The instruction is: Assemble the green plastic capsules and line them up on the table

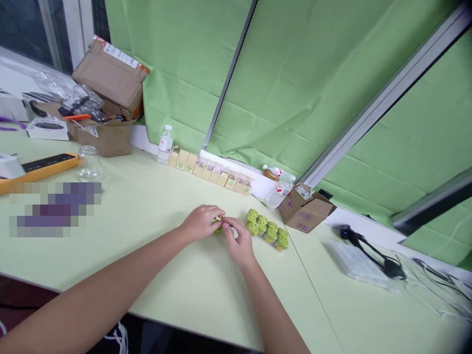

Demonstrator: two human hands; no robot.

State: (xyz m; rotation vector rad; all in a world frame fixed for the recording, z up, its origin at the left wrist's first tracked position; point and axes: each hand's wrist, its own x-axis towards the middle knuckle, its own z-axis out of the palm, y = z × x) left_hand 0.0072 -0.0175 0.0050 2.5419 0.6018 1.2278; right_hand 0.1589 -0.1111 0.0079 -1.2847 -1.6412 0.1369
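My left hand (201, 222) is closed round a small green gift box (217, 229), mostly hidden by its fingers. My right hand (239, 241) meets it, thumb and forefinger pinched at the top of that piece. A tiny brownish bit shows between the fingertips, too small to name. Just to the right lie several similar little green boxes (271, 231) in a close group, with pale yellow bow-like ties on top.
Small tan cartons (206, 171) line the wall, beside an upright water bottle (165, 145). Another bottle (280, 193) leans near a brown carton (306, 211). Leftward are a glass jar (90, 164), a power strip (51, 164) and a filled cardboard box (110, 137). Headphones (372, 253) lie right.
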